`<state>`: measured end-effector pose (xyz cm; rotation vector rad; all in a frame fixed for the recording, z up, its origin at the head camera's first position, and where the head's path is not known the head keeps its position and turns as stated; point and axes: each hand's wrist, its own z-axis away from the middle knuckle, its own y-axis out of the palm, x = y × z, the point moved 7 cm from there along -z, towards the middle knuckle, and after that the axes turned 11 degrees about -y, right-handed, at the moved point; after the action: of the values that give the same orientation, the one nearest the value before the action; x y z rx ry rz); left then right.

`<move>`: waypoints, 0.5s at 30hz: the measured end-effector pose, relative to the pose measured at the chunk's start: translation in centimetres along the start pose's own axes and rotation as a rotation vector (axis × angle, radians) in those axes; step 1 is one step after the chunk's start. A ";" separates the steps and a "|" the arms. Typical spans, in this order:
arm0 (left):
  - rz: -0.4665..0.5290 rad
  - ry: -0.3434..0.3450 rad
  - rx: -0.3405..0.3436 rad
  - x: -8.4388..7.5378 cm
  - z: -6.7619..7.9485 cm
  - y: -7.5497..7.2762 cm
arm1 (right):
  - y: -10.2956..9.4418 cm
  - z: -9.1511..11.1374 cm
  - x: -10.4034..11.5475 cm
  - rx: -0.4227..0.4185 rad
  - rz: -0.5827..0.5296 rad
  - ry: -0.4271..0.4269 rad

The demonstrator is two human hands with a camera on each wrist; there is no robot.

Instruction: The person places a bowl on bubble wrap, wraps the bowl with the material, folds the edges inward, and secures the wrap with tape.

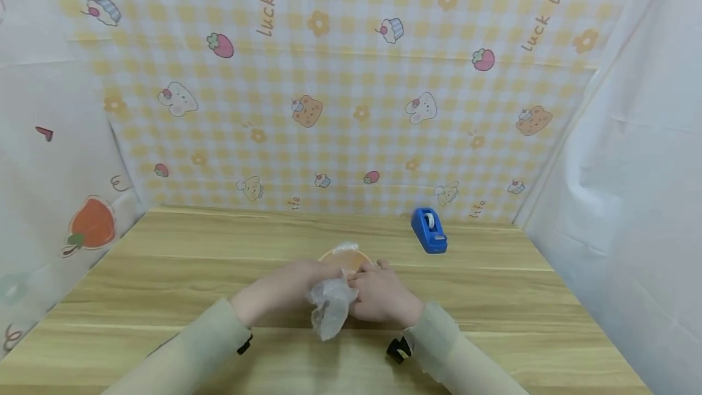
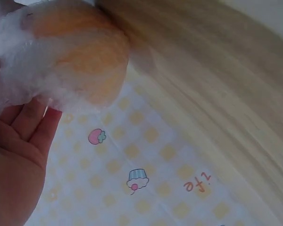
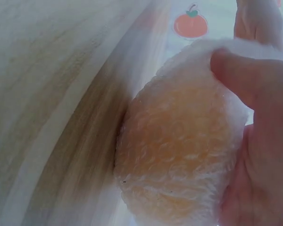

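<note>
An orange, round, bowl-like thing [image 1: 347, 259] stands on the table in front of me, wrapped in clear bubble wrap [image 1: 331, 308]. A loose end of the wrap bunches up between my hands and hangs toward me. My left hand [image 1: 296, 279] grips the bundle from the left; in the left wrist view its fingers [image 2: 30, 120] reach under the wrap. From the right, my right hand [image 1: 386, 297] holds the other side, its thumb [image 3: 233, 66] pressing on the bubble wrap [image 3: 179, 127] in the right wrist view. The orange surface shows through the bubbles.
A blue tape dispenser [image 1: 429, 231] with a roll of tape stands on the wooden table [image 1: 208, 239], beyond my right hand. Behind the table hangs a yellow checked cloth [image 1: 351, 78]; white cloths hang at both sides. Dark bands show at both sleeve cuffs.
</note>
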<state>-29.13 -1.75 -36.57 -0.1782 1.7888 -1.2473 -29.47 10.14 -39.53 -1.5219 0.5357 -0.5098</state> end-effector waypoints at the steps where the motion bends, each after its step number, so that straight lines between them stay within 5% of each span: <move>1: 0.029 -0.031 0.003 0.4 -0.4 0.0 | 0.0 0.0 0.0 -0.007 -0.018 0.002; 6: -0.166 0.036 -0.096 0.5 -1.9 -0.4 | 0.0 0.2 -0.5 -0.031 -0.162 0.042; 15: -0.227 -0.030 -0.114 0.8 -3.6 0.3 | -0.2 0.4 -0.6 -0.015 -0.212 0.055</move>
<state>-32.15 0.31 -37.02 -0.4741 1.8533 -1.2928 -29.69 10.79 -39.32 -1.5914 0.4235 -0.7143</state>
